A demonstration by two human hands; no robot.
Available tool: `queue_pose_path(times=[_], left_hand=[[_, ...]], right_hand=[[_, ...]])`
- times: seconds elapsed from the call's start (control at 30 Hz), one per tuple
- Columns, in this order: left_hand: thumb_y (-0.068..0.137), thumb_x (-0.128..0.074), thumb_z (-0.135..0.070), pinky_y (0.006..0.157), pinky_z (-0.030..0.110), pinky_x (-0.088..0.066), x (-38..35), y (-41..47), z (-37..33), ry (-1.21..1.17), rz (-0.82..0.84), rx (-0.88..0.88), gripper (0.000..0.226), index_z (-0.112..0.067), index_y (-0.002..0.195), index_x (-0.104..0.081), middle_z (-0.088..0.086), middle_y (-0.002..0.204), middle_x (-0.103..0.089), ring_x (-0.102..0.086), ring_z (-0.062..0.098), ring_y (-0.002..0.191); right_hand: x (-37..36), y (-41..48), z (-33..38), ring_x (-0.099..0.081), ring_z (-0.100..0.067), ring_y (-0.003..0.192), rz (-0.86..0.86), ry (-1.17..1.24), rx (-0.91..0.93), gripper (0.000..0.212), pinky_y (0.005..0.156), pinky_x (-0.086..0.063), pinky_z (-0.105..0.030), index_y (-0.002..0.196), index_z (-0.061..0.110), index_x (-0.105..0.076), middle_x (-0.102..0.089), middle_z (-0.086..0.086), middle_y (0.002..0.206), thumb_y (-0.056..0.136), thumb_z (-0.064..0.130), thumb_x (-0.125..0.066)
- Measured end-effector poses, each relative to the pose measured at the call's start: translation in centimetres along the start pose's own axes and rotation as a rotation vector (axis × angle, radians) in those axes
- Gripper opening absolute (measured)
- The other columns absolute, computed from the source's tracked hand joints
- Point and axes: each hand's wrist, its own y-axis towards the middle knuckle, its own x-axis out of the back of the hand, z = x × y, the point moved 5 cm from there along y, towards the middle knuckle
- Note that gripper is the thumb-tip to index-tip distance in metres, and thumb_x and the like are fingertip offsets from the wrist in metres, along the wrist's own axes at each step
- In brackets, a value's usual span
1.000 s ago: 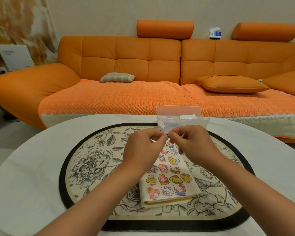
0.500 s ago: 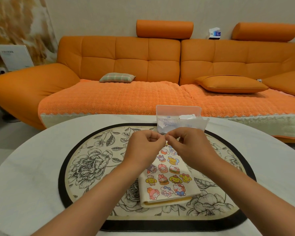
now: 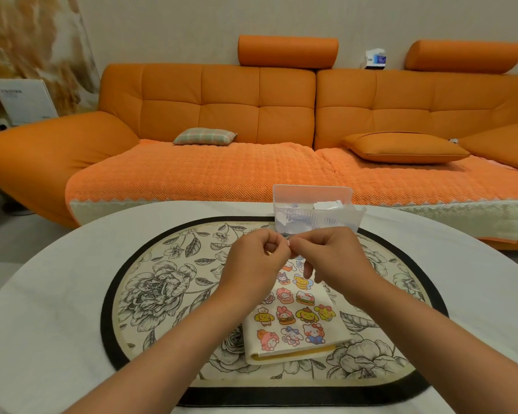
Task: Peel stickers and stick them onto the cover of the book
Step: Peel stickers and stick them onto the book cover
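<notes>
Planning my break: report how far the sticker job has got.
Done: many stickers already sit on the book cover. In hand: left hand and right hand pinch a small piece between them above the book's far end, not yet applied. Left: sticking it down; the clear box behind holds more paper bits.

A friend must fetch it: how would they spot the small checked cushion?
Look at the long orange sofa behind the round white table. On its left seat, near the backrest, lies a small checked cushion. It alone is green-and-pink plaid; its neighbours are plain orange cushions.
</notes>
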Motion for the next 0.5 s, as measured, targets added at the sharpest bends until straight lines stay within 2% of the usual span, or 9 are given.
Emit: queue_pose_path(times=[0.1,0.2,0.33,0.4,0.5], left_hand=[[0.094,-0.062,-0.026,0.055,0.025,-0.042,0.08,0.07,-0.02,0.026,0.005,-0.018,0.023,-0.026,0.072,-0.065,-0.011,0.061,-0.062,-0.050,0.003,0.054],[0.095,-0.061,-0.027,0.055,0.030,-0.043,0.23,0.24,-0.16,0.095,0.030,-0.048,0.022,-0.028,0.073,-0.063,-0.015,0.059,-0.058,-0.049,0.003,0.054],[0.093,-0.063,-0.030,0.066,0.043,-0.056,0.36,0.19,-0.41,0.144,0.055,-0.064,0.014,-0.028,0.079,-0.066,-0.011,0.072,-0.068,-0.063,0.011,0.066],[0.093,-0.063,-0.029,0.070,0.047,-0.056,0.27,-0.02,-0.56,0.145,0.054,-0.074,0.013,-0.026,0.081,-0.066,-0.008,0.075,-0.070,-0.066,0.013,0.071],[0.092,-0.062,-0.029,0.069,0.047,-0.056,0.25,-0.13,-0.74,0.181,0.033,-0.088,0.012,-0.025,0.081,-0.066,-0.009,0.074,-0.069,-0.065,0.013,0.071]], right_hand=[[-0.01,-0.01,-0.10,-0.057,-0.013,0.049,0.042,0.061,-0.056,0.016,0.048,-0.048,-0.027,0.086,0.012,-0.080,-0.076,-0.001,0.077,0.092,0.015,-0.065],[0.25,0.01,0.15,-0.058,-0.015,0.053,0.090,0.067,-0.078,0.013,0.050,-0.049,-0.029,0.087,0.012,-0.080,-0.077,-0.001,0.079,0.091,0.017,-0.068],[0.60,-0.18,0.49,-0.053,-0.009,0.045,0.087,-0.007,-0.075,0.015,0.044,-0.043,-0.019,0.083,0.011,-0.080,-0.070,0.001,0.059,0.090,0.018,-0.069],[0.64,-0.28,0.44,-0.050,-0.008,0.042,0.063,-0.042,-0.076,0.016,0.040,-0.038,-0.015,0.080,0.013,-0.080,-0.065,-0.004,0.052,0.090,0.019,-0.069],[0.61,-0.25,0.28,-0.048,-0.009,0.042,0.046,-0.034,-0.082,0.016,0.040,-0.037,-0.016,0.080,0.014,-0.080,-0.064,-0.007,0.051,0.089,0.018,-0.068]])
